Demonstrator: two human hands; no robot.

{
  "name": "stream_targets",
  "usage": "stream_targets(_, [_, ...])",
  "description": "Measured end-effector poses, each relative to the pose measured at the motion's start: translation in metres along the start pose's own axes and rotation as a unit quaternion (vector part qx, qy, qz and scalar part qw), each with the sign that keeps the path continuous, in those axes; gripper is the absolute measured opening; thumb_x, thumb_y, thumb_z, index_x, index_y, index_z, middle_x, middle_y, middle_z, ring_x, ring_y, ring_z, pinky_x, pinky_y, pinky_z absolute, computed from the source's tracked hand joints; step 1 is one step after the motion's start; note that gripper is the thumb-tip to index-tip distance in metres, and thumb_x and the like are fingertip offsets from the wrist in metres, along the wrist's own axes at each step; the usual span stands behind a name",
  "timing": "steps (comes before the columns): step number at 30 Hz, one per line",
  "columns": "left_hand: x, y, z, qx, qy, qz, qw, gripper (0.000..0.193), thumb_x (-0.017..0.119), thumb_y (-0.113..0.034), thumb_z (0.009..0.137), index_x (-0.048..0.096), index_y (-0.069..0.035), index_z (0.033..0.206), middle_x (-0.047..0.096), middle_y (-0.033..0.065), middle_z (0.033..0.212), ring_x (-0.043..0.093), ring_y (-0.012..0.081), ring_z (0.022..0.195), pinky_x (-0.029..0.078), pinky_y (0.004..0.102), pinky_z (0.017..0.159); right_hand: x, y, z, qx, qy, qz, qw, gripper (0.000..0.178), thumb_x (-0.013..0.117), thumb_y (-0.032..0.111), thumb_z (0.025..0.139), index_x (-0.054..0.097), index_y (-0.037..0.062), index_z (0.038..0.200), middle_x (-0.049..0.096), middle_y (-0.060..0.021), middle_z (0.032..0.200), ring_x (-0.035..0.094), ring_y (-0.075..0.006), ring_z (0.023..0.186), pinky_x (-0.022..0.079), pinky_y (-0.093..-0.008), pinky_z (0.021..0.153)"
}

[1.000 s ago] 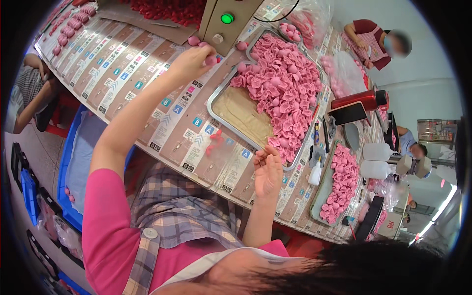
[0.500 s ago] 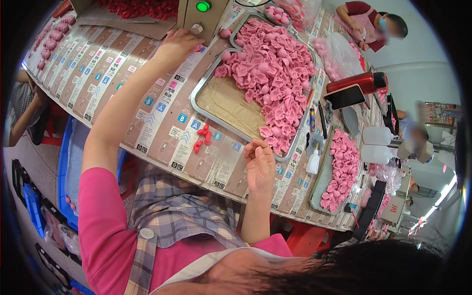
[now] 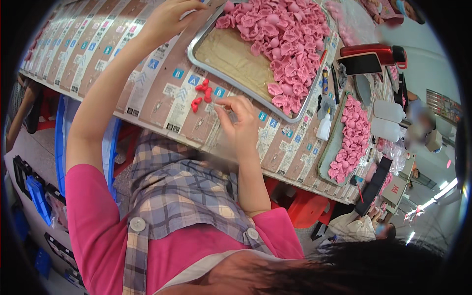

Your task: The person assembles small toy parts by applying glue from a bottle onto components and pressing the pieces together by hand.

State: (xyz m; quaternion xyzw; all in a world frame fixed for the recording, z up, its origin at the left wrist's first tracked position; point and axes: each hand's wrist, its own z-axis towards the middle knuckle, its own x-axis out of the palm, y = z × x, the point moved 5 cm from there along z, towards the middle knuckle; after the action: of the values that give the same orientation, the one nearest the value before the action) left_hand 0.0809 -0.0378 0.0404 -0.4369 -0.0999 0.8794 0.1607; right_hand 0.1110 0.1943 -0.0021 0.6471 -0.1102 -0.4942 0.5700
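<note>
My left hand reaches to the top edge of the view, beside the left corner of a metal tray. Its thumb stands apart from its stretched fingers, and nothing shows between them. My right hand is over the near part of the table, thumb and forefinger a little apart. Those fingertips are close to a small group of glossy red curved pieces, the right-hand one almost at the forefinger. Pink petal-like cups and round pink balls are heaped in the tray, whose near left part shows brown paper.
Right of the tray lie a white glue bottle, a black phone and a red flask. A second tray holds more pink pieces. White plastic bottles stand beyond it. A blue bin is below the table's left side.
The view has shifted, and the machine with the green light has left it. My right hand has moved left to the red pieces. My left hand has come away from the machine.
</note>
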Motion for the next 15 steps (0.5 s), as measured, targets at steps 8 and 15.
stream_targets(8, [0.046,-0.006,-0.004,-0.079,0.078,-0.149,0.983,0.018,0.053,-0.019,0.079,0.06,-0.008,0.091,0.058,0.0085,0.093,0.054,0.0262,0.085,0.042,0.034,0.074,0.02,0.02,-0.005,-0.061,0.019,-0.087,0.994,0.024,0.066,0.01,0.067,0.058,0.0039,0.088,0.054,-0.0086,0.077,0.052,-0.022,0.067,0.043,-0.0304,0.061])
stream_targets(15, [0.065,-0.004,0.015,-0.11,0.045,-0.086,0.989,0.015,0.051,-0.018,0.079,0.059,-0.008,0.088,0.057,0.0099,0.083,0.054,0.0282,0.08,0.043,0.0358,0.068,0.029,0.018,-0.005,-0.067,0.05,-0.135,0.987,0.019,0.062,0.008,0.068,0.052,0.0026,0.084,0.053,-0.0095,0.077,0.054,-0.0257,0.072,0.042,-0.0343,0.063])
